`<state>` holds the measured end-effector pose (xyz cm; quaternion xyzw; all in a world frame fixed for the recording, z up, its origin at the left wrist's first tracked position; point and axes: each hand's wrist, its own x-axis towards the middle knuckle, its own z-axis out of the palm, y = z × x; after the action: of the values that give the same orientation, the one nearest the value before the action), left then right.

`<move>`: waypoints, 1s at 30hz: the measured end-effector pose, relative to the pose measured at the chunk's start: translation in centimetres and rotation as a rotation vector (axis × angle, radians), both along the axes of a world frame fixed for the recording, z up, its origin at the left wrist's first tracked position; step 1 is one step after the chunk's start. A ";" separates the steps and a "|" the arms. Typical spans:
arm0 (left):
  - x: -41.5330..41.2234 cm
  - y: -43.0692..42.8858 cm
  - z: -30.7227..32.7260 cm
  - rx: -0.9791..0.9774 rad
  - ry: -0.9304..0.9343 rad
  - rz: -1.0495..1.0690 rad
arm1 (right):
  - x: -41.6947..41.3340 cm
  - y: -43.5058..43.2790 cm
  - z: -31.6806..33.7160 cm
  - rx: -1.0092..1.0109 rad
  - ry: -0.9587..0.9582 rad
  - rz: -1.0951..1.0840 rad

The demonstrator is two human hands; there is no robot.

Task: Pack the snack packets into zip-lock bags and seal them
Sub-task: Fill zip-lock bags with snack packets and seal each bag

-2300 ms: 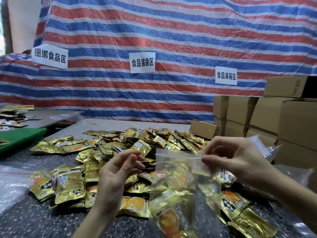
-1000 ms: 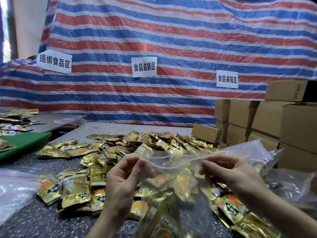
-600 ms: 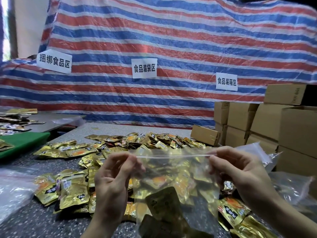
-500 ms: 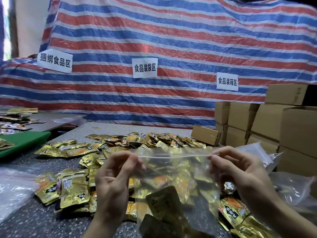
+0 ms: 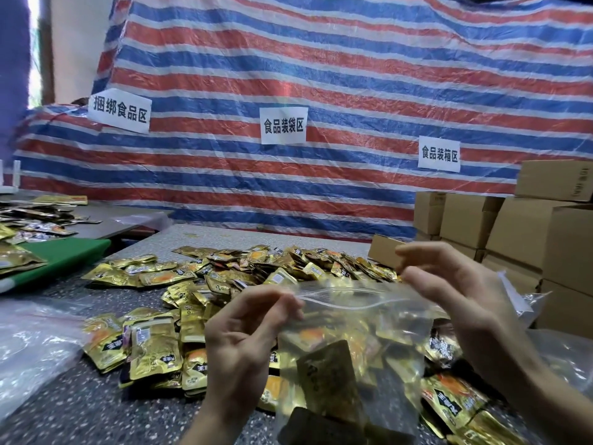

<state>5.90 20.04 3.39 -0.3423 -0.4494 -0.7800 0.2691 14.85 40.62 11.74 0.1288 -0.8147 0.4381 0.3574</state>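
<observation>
Bag (image 5: 353,329) hangs between my hands, snack packets (image 5: 327,374) inside. Left hand (image 5: 244,335) pinches left top corner, right hand (image 5: 459,297) right corner. Zip strip (image 5: 353,305), taut moments ago, now slack, wavy: seal likely unfinished, needs pressing.

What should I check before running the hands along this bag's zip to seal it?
1. The left hand pinches the zip-lock bag at one top corner: ok.
2. The right hand pinches the other top corner: ok.
3. The snack packets inside sit below the zip strip: ok.
4. The zip strip is straight and taut between the hands: not ok, it runs wavy.
5. The zip strip is pressed shut end to end: cannot tell.
</observation>
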 end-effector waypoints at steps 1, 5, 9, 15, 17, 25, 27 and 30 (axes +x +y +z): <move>0.1 0.1 0.0 -0.005 0.000 -0.003 | -0.2 -0.8 0.9 0.157 0.002 -0.005; 0.3 0.0 0.1 -0.008 0.006 -0.017 | -1.7 -4.5 3.4 0.685 -0.118 0.088; 0.4 -0.4 0.3 -0.015 0.012 -0.032 | -2.6 -6.2 4.0 0.744 -0.192 0.156; 0.5 -0.6 0.3 -0.069 0.012 0.005 | -2.7 -6.7 4.4 0.747 -0.211 0.130; 0.6 -0.6 0.3 -0.095 -0.024 -0.003 | -2.5 -6.9 4.4 0.780 -0.207 0.109; 0.7 -0.4 0.1 -0.179 0.022 0.101 | -2.0 -7.4 3.6 0.940 -0.082 -0.035; 0.7 -0.4 0.0 -0.173 0.044 0.134 | -1.9 -7.2 3.6 0.911 -0.100 -0.009; 0.7 -0.6 0.0 -0.146 0.034 0.201 | -2.0 -6.7 3.8 0.871 -0.170 0.033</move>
<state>6.58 19.46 3.43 -0.3275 -0.5326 -0.7082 0.3280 12.90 33.91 15.50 0.2441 -0.9476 0.0685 0.1942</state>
